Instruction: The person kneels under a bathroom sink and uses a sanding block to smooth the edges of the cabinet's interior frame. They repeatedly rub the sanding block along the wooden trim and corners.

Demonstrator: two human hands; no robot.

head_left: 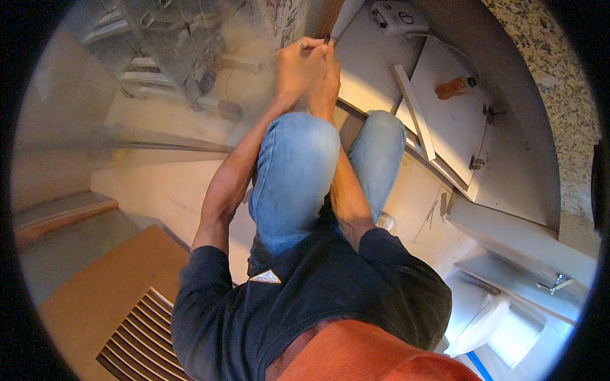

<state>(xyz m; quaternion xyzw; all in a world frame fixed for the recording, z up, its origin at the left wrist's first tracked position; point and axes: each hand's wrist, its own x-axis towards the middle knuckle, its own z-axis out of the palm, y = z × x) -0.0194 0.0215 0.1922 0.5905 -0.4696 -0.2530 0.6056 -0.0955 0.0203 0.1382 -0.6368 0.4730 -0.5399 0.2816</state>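
Note:
Both my arms reach forward past my knees to the edge of an open cabinet. My left hand (pixel 295 73) and my right hand (pixel 325 82) are close together, with their fingertips pinched at a small dark piece (pixel 326 39). What kind of thing it is cannot be made out, and the fingers partly cover it. It is right at the lower end of a brown wooden edge (pixel 330 18) of the cabinet. A ring shows on my left hand.
Inside the white cabinet lie an orange bottle (pixel 452 87) with a dark cap, a loose white strip (pixel 413 111) and a white box (pixel 399 18). Hinges (pixel 489 114) stick out nearby. A speckled stone countertop (pixel 546 70) overhangs the right. At lower left is a slatted brown panel (pixel 143 267).

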